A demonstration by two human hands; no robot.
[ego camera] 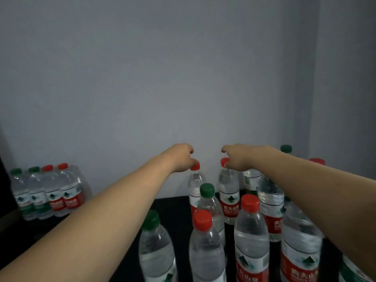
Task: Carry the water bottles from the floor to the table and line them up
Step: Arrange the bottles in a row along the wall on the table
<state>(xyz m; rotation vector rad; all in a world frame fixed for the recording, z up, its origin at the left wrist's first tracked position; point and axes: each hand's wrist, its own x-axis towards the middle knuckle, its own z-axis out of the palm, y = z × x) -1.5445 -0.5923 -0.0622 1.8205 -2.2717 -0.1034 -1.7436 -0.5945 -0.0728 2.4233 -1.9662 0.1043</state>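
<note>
Placing step, by look of it: left hand (183, 157) pinched red cap of far bottle (195, 186) on black bench (171, 206); right hand (237, 157) gripped neighbouring red-capped bottle (228, 192); next: release both upright, row straight

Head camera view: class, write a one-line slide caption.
Both hands, left hand and right hand, pinch red caps of two clear plastic water bottles on the black table.

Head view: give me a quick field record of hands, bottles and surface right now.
left hand: pinches the cap of a red-capped bottle
right hand: pinches the cap of a second red-capped bottle
surface: black table
bottles on table: upright, red and green caps mixed, clustered
wrapped pack: left, against the wall
</note>
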